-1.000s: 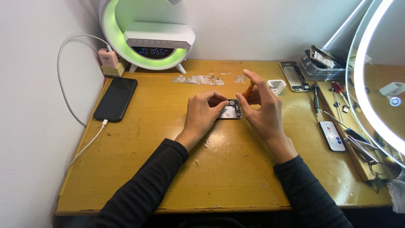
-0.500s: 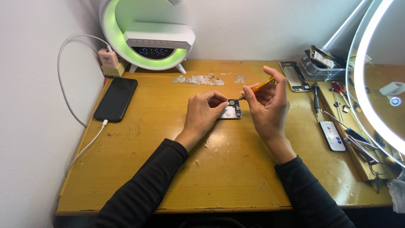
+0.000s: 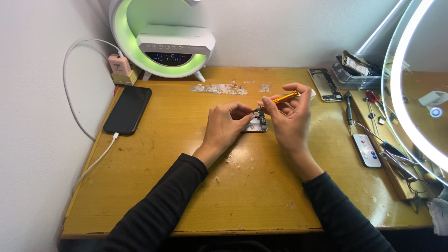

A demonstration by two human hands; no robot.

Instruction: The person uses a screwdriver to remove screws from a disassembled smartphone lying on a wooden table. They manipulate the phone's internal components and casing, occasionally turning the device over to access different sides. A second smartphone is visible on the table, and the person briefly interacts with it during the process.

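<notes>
Yellow desk (image 3: 186, 186), right hand (image 3: 291, 121) gripping screwdriver (image 3: 279, 99)

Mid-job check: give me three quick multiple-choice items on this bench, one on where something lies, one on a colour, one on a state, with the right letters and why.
1. Where does the black phone lie?
A. At the desk's left edge, near the wall
B. Under the ring light
C. In the grey tray

2. What colour is the screwdriver in the right hand?
A. Blue
B. Orange-gold
C. White

3. What is the left hand doing?
A. Resting flat, apart from everything
B. Lifting the white remote
C. Pinching at the small opened device

Answers: 1 A, the phone sits by the wall with a white cable plugged in; 2 B, the shaft shows orange-gold between the fingers; 3 C, its fingertips meet at the device's edge beside the screwdriver tip.
</notes>
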